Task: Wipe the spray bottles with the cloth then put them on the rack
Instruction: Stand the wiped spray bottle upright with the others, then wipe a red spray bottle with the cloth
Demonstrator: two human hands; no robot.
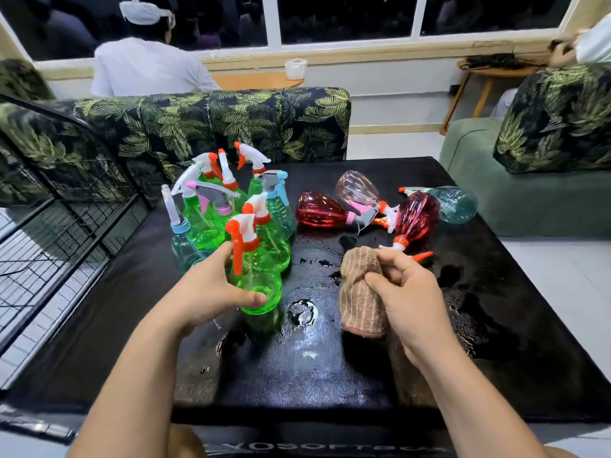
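A home living room is showing itself: leaf-patterned dark sofas (231, 120) are flanking the black-covered surface (330, 375) (big windows (344, 18) behind).

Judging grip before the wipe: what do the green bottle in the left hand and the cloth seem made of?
Green bottle: probably plastic, translucent and glossy; light passes through, with bright highlights on its wall. Cloth: soft brown ribbed fabric, perhaps microfibre, matte; it bunches in the right hand.

A leaf-print sofa (231, 120) is standing beyond the far edge of the black table (330, 375), under dark windows (344, 14). A person in white (148, 71) is sitting behind it. A green seat (469, 180) is flanking the right edge.
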